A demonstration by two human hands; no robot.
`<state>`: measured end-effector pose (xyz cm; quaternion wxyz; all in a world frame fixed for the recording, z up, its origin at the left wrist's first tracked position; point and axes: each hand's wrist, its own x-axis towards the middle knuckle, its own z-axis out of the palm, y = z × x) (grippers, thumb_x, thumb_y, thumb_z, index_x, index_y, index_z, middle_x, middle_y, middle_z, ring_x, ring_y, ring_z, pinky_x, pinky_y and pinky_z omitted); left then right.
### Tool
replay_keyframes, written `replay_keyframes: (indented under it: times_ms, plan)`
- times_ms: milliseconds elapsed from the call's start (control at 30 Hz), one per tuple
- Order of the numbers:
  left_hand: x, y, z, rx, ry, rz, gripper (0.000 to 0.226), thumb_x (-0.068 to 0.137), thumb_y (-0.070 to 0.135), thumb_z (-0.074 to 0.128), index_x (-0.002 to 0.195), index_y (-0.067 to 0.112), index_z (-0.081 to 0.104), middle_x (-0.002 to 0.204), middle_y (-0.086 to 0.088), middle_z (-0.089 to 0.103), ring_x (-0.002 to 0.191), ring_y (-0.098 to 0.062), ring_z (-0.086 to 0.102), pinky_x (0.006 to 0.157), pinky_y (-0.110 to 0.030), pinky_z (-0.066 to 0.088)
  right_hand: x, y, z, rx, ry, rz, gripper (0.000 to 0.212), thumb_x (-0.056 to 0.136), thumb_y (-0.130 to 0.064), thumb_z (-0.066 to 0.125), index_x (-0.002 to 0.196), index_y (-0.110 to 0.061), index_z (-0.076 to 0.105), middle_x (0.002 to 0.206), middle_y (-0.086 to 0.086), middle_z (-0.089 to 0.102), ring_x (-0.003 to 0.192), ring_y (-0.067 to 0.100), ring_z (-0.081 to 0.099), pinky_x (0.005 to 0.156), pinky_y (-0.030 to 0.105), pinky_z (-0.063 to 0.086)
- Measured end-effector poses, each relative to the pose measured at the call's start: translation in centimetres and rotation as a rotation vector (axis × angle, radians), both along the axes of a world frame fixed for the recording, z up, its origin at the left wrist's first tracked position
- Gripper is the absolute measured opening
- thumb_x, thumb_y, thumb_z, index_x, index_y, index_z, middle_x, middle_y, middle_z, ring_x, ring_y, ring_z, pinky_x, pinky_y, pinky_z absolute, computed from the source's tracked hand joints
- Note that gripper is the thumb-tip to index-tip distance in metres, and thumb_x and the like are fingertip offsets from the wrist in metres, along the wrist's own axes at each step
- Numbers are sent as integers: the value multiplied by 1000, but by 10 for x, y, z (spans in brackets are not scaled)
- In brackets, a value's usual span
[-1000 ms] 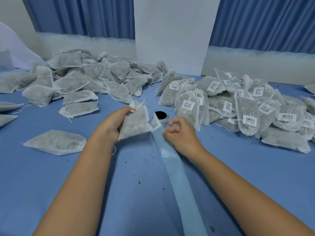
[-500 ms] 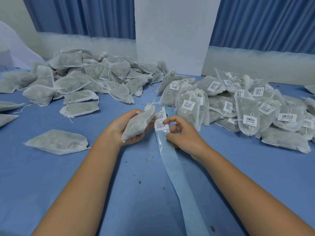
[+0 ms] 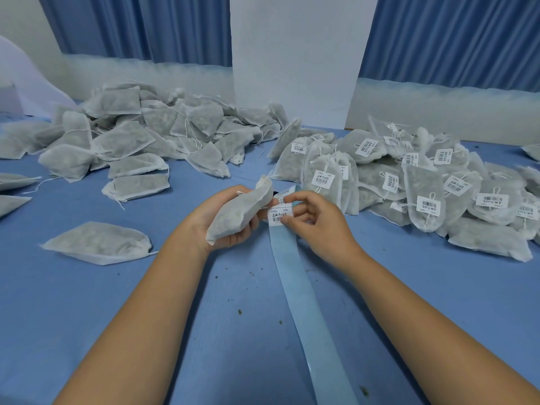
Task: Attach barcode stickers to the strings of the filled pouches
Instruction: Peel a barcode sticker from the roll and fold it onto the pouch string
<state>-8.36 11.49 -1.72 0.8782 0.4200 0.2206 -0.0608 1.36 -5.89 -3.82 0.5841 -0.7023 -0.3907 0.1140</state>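
On the blue table (image 3: 87, 317), a heap of unlabelled white mesh pouches (image 3: 146, 135) lies at the far left, and one more flat filled pouch (image 3: 96, 242) lies alone nearer the person. At the centre the left hand (image 3: 210, 211) grips a filled white mesh pouch (image 3: 242, 209), tilted, just beside the white barcode sticker (image 3: 280, 216) at the top of a long pale-blue backing strip (image 3: 304, 302). The right hand (image 3: 318, 226), close to the left, pinches that sticker's edge with thumb and curled fingers, and a pile of labelled pouches (image 3: 423, 182) lies to the right.
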Motion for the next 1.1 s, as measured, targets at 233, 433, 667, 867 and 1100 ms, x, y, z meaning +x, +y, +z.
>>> replay_keyframes:
  times_ms: [233, 433, 667, 867, 1100]
  plan:
    - [-1, -4, 0, 65, 5, 37, 11, 64, 18, 66, 70, 10, 69, 63, 0, 58, 48, -9, 58, 38, -17, 45, 2, -1, -1, -3, -123, 23, 23, 84, -5, 74, 94, -26, 73, 86, -8, 71, 74, 0, 60, 72, 12, 45]
    - [0, -1, -2, 25, -19, 51, 12, 65, 17, 64, 65, 8, 72, 66, -2, 60, 49, -10, 59, 38, -17, 45, 1, -2, -2, 18, -431, -91, 30, 86, -10, 71, 104, -33, 72, 88, -16, 58, 83, 6, 59, 75, 20, 48]
    - [4, 2, -7, -1, -27, 49, 13, 69, 18, 63, 67, 9, 72, 70, -3, 62, 49, -11, 60, 37, -17, 45, -4, -6, 0, -15, -706, -142, 22, 87, -11, 70, 106, -22, 75, 92, -7, 56, 87, 7, 55, 70, 37, 52]
    - [4, 3, -7, -36, -48, 25, 23, 73, 22, 60, 64, 8, 76, 72, -1, 67, 49, -8, 60, 38, -17, 46, -5, -6, 1, -36, -797, -163, 15, 85, -9, 72, 98, -15, 76, 95, 1, 60, 92, 21, 59, 71, 43, 52]
    - [4, 3, -7, 11, -12, 50, 14, 71, 20, 63, 68, 11, 72, 65, 1, 62, 48, -10, 61, 37, -17, 46, -6, -6, 1, -24, -699, -148, 19, 86, -20, 72, 105, -21, 73, 92, -7, 58, 87, 7, 53, 74, 29, 50]
